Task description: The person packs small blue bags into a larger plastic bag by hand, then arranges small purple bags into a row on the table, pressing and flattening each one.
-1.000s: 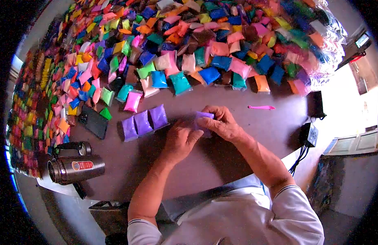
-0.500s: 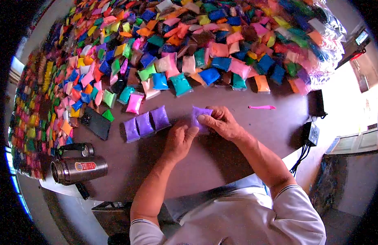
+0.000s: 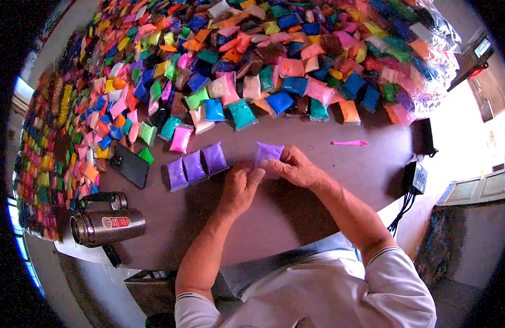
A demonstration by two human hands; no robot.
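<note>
A small clear packet of purple clay-like stuff is pinched between the thumb and fingers of my right hand, its upper part showing. My left hand is closed just below and left of that packet, thumb pointing towards it; what its fingers hold, if anything, is hidden. Left of my hands, three more purple packets lie side by side in a slanted row on the brown table. The nearest one almost meets my left hand's fingers.
A large heap of multicoloured packets covers the back and left. On the left are a dark phone-like slab and a steel flask lying down. A pink plastic tool and a black box with cables are on the right.
My right thumb has slid slightly down and left on the purple packet, so more of its face shows. Both hands otherwise stay almost in place.
</note>
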